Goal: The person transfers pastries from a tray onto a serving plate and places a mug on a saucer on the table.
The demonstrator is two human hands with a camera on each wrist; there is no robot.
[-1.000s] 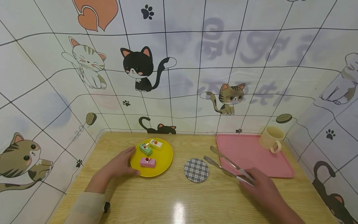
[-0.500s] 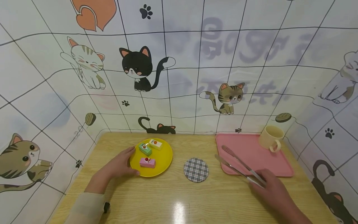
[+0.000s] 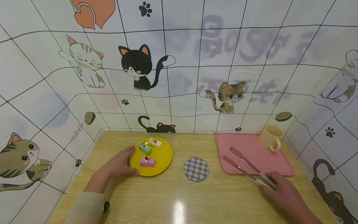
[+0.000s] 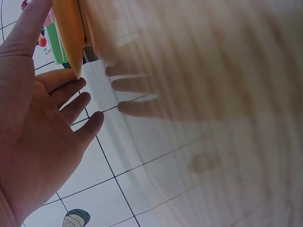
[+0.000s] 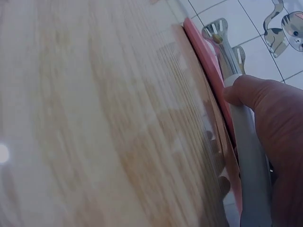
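In the head view my left hand (image 3: 120, 165) rests at the left rim of a yellow plate (image 3: 163, 160), thumb at the near edge. Its fingers are spread and loosely straight at the plate's edge in the left wrist view. On the plate are three toy cake slices: a pink one (image 3: 147, 161), a green one (image 3: 145, 148) and a cream one (image 3: 155, 143). My right hand (image 3: 283, 191) grips metal tongs (image 3: 249, 163) by their pale handles. The tong arms stand apart with nothing between their tips, over the near left part of a pink tray (image 3: 279, 166).
A cream mug (image 3: 270, 137) stands at the tray's far right corner. Between plate and tray lies a round checked coaster (image 3: 196, 169). The wooden table (image 3: 156, 199) is bounded at the back and sides by a cat-patterned covering (image 3: 184, 102).
My right hand has moved right with the tongs, bringing their tips from beside the coaster to over the pink tray. The left hand has stayed at the plate.
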